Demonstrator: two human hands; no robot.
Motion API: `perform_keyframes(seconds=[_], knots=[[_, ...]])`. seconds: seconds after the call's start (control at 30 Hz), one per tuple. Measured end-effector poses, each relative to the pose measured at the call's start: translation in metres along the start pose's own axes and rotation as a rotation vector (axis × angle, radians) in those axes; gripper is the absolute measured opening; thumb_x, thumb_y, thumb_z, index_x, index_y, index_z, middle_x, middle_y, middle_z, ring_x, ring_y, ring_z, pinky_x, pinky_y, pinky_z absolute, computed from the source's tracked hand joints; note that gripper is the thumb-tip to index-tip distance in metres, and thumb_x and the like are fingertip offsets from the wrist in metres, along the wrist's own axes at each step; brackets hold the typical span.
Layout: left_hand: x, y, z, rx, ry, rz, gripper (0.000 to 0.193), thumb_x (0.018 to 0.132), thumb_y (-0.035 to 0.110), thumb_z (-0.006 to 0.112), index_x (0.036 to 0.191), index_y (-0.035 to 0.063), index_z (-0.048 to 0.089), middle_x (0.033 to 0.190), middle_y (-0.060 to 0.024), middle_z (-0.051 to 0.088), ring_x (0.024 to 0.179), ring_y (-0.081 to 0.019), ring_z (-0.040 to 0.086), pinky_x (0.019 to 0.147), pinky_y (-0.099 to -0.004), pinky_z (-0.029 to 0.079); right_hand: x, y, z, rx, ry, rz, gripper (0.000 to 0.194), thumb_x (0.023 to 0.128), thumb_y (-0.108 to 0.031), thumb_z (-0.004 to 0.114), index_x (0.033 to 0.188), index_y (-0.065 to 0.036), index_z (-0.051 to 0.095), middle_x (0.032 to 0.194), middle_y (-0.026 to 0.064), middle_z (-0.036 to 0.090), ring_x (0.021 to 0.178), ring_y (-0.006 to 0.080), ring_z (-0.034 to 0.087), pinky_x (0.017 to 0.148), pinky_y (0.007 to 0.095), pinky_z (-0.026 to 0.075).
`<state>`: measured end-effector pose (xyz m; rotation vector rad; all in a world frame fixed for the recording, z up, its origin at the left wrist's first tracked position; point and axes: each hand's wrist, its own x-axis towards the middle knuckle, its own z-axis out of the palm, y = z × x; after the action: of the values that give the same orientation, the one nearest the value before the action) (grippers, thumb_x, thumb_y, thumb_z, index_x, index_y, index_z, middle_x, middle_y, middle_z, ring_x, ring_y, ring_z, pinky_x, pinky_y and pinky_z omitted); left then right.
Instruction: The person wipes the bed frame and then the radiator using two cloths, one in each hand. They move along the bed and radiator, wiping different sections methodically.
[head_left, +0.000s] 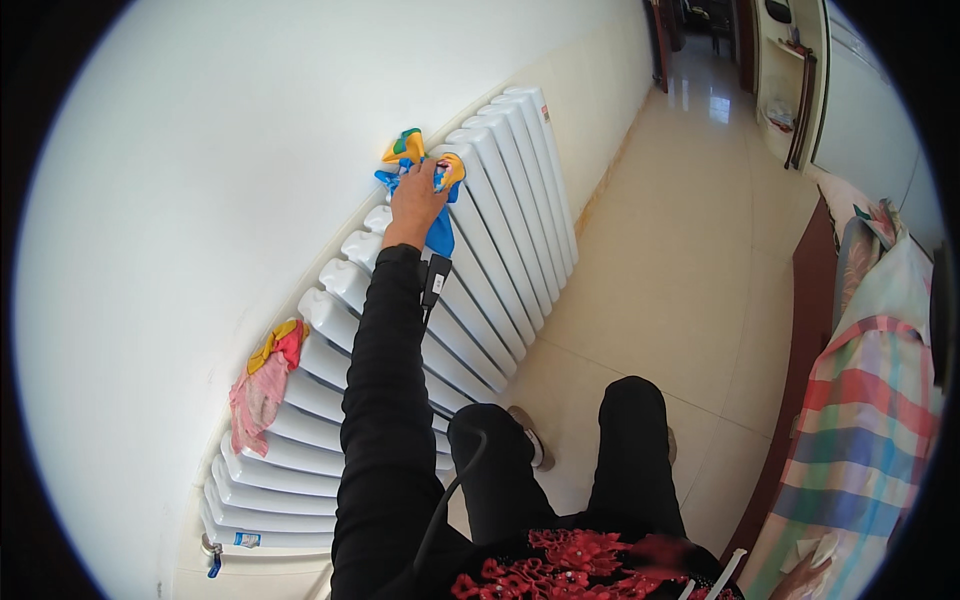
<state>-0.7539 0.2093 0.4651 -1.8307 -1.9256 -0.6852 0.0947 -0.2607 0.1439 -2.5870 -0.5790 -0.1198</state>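
My left hand (417, 201) rests over the top of a white radiator (510, 195), its fingers closed on a crumpled blue, yellow and green cloth (441, 229). Part of that cloth lies against the wall, and a blue end hangs down the radiator's front. Nearer to me, a pink, red and mustard cloth (261, 390) is draped over the radiator top, apart from my hand. At the lower right edge, what looks like my right hand (808, 576) shows partly, beside a whitish piece over plaid fabric; its grip is unclear.
A plaid cloth cover (862, 420) lies over furniture with a dark red side panel (799, 337) on the right. Tiled floor (675, 247) runs between it and the radiator. A black cable (450, 491) crosses near my left arm. A valve (214, 564) sits at the radiator's near end.
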Motion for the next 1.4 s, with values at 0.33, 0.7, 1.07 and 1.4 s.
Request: perform_keyframes(seconds=[0.33, 0.7, 1.07, 1.4], knots=[[-0.11, -0.013, -0.073, 0.219, 0.119, 0.027, 0.047, 0.073, 0.015, 0.079, 0.115, 0.0107, 0.056, 0.109, -0.0119, 0.061, 0.102, -0.0358, 0.059, 0.081, -0.0444, 0.051, -0.148, -0.381, 0.064, 1.293, -1.132, -0.227, 0.04, 0.091, -0.021, 0.065, 0.124, 0.001, 0.06, 0.109, 0.0064, 0.066, 0.094, 0.0142, 0.064, 0.079, 0.0278, 0.051], [-0.12, -0.026, -0.097, 0.132, 0.02, -0.121, 0.057, 0.077, 0.038, 0.076, 0.124, 0.0129, 0.057, 0.115, -0.0129, 0.061, 0.105, -0.0351, 0.062, 0.084, -0.0456, 0.052, -0.359, -0.55, 0.065, 1.318, -2.001, 0.047, 0.039, 0.095, -0.023, 0.059, 0.128, -0.003, 0.053, 0.114, 0.006, 0.064, 0.102, 0.0167, 0.062, 0.085, 0.0331, 0.051], [-0.115, -0.018, -0.093, 0.084, 0.058, -0.107, 0.055, 0.08, 0.026, 0.077, 0.127, 0.0085, 0.054, 0.121, -0.0143, 0.061, 0.11, -0.0371, 0.059, 0.089, -0.0431, 0.049, -0.469, -0.765, -0.007, 1.526, -0.558, -1.404, 0.052, 0.08, -0.006, 0.061, 0.131, 0.001, 0.053, 0.136, 0.0191, 0.05, 0.123, 0.0357, 0.047, 0.101, 0.0404, 0.04], [-0.114, -0.011, -0.089, 0.08, 0.039, -0.204, 0.056, 0.078, 0.021, 0.078, 0.127, 0.0092, 0.055, 0.124, -0.0128, 0.06, 0.112, -0.0351, 0.059, 0.091, -0.0419, 0.05, -0.536, -0.682, 0.178, 1.45, -0.406, -1.232, 0.055, 0.068, 0.011, 0.053, 0.122, 0.001, 0.06, 0.137, 0.022, 0.046, 0.129, 0.044, 0.041, 0.105, 0.0502, 0.035]])
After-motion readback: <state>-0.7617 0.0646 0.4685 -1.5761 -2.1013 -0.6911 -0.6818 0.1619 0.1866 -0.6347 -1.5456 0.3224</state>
